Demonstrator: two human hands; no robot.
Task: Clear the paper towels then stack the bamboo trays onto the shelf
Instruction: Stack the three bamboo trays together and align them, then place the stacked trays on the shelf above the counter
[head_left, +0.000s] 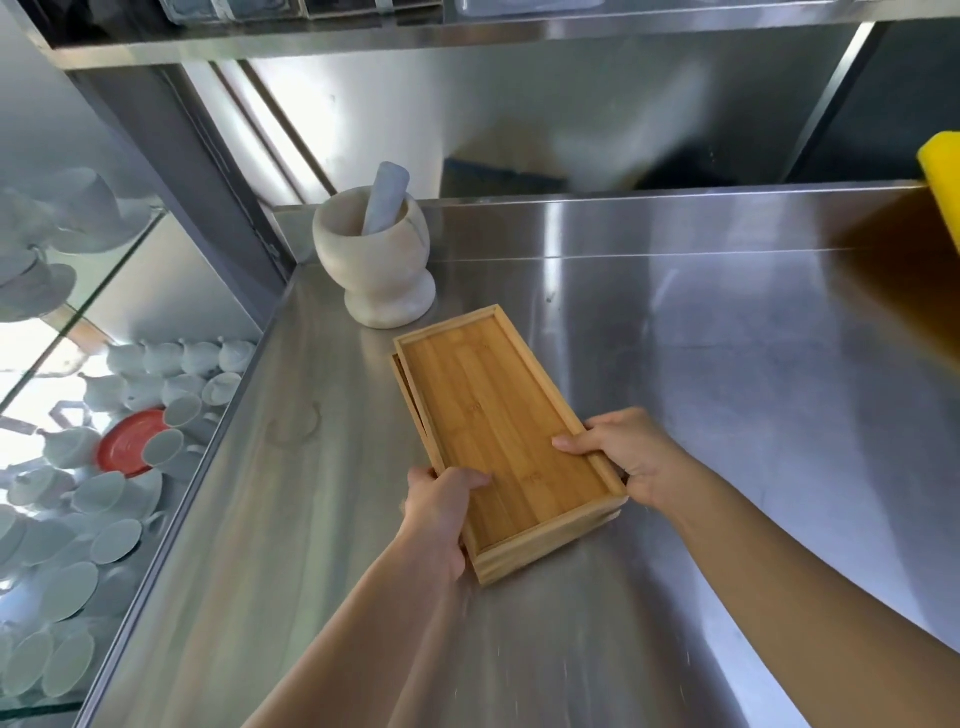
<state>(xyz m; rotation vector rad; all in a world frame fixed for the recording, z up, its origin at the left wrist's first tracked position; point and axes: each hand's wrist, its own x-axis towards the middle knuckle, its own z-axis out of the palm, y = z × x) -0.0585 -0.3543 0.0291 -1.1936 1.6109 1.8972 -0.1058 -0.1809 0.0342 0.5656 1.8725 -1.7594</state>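
Note:
A stack of rectangular bamboo trays (498, 415) rests on the stainless steel shelf (701, 364), its long side running from near me toward the back left. The top tray is empty and sits slightly askew on the one beneath, whose edge shows at the left. My left hand (441, 509) grips the near left edge, thumb over the rim. My right hand (623, 457) holds the near right edge, fingers on the rim. No paper towels are in view.
A white marble mortar with a pestle (376, 260) stands just behind the trays at the shelf's back left corner. A yellow object (943, 182) pokes in at the right edge. Left of the shelf, glass shelves hold several white cups (156, 395) and a red saucer (130, 441).

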